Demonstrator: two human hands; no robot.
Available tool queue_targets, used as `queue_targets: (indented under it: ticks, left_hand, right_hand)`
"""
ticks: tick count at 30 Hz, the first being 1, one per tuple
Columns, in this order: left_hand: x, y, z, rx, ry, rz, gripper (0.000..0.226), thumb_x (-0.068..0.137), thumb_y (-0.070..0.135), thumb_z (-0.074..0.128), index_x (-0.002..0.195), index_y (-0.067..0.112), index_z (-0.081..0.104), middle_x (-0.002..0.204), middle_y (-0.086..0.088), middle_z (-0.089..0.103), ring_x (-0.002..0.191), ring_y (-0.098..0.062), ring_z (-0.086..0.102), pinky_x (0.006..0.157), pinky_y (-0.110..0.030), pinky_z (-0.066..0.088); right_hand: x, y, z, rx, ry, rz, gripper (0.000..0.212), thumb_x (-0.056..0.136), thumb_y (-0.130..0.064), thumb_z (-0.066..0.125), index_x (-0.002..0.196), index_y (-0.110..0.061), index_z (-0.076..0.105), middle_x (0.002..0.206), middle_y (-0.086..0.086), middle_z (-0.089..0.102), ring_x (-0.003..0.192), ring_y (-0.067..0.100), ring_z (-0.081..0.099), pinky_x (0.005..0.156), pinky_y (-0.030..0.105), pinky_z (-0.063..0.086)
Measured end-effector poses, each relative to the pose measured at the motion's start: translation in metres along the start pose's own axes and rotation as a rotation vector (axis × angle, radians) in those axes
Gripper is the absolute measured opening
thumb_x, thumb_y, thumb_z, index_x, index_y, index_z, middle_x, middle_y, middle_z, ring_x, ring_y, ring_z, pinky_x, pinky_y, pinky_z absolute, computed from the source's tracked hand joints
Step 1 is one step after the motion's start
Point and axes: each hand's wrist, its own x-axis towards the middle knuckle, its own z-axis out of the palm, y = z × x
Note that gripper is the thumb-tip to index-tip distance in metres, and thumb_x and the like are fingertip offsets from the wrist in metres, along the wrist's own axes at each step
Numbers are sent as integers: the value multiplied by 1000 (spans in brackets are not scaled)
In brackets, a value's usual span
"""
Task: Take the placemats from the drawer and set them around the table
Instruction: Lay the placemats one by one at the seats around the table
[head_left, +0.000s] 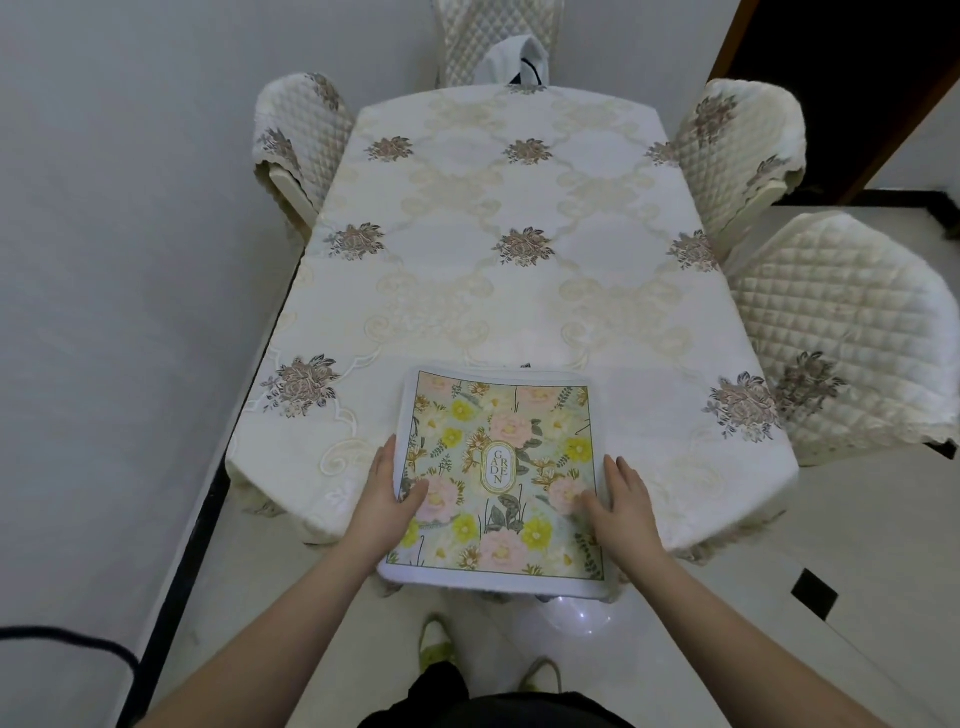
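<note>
Both hands hold placemats (498, 478) at table (519, 208) edge — near edge overhanging.

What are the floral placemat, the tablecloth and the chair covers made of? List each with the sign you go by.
Floral placemat: probably a soft printed sheet, maybe coated fabric or vinyl; matte, its near edge droops past the table's edge.
Tablecloth: woven fabric with a slight sheen; embroidered-looking flowers and scroll pattern, draped corners.
Chair covers: padded quilted fabric; stitched diamond pattern, fuzzy trim along the edges.

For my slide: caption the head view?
Both hands hold floral placemats at the table's near edge.
</note>
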Motion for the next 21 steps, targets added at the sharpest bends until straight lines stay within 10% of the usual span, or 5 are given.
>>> queue_targets:
  ticks: [10, 21]
  left_hand:
    - [-1, 12, -14, -227, -90, -100, 63, 94, 47, 59, 145, 56, 24, 139, 9, 56, 108, -16, 67, 96, -47, 54]
    - [-19, 32, -8, -249, -9, -107, 56, 100, 21, 55, 148, 40, 34, 124, 1, 68, 103, -15, 70, 79, -29, 57]
  right_hand:
    - [-17, -21, -7, 424, 20, -30, 54, 98, -29, 54, 148, -31, 34, 136, -15, 50, 122, 15, 54, 103, 39, 46]
    - [-2, -13, -40, 442, -46, 25, 60, 96, -24, 55, 148, -37, 29, 104, 5, 71, 87, 19, 71, 76, 40, 59]
